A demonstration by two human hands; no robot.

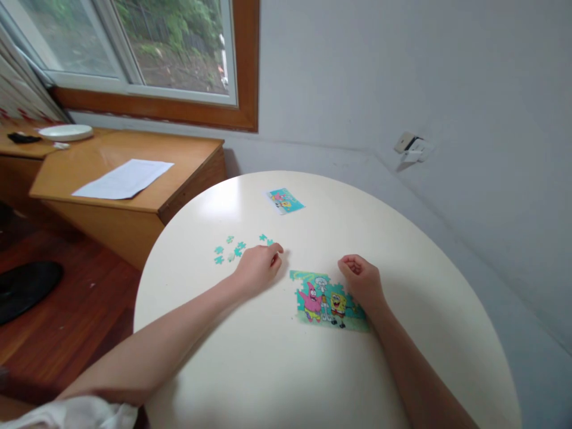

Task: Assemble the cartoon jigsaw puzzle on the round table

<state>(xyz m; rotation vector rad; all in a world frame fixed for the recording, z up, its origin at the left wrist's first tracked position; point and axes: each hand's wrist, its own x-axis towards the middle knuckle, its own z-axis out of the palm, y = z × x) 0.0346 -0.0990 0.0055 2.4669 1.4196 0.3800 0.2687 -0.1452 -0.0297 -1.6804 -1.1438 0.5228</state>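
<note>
A partly assembled cartoon jigsaw puzzle (322, 300) lies on the round cream table (286, 369). My left hand (259, 266) rests on the table to its upper left, fingers curled in a pinch at a loose teal piece (269, 241). Several more teal loose pieces (229, 250) lie scattered just left of that hand. My right hand (363, 279) rests at the puzzle's upper right corner, fingers curled into a loose fist; I see nothing in it. A small reference picture card (285, 200) lies farther back on the table.
A wooden desk (111, 179) stands to the left with a sheet of paper (123, 179), a white plate (66, 131) and a dark object (23, 138). A window is above it. A grey wall with an outlet (409, 146) runs on the right.
</note>
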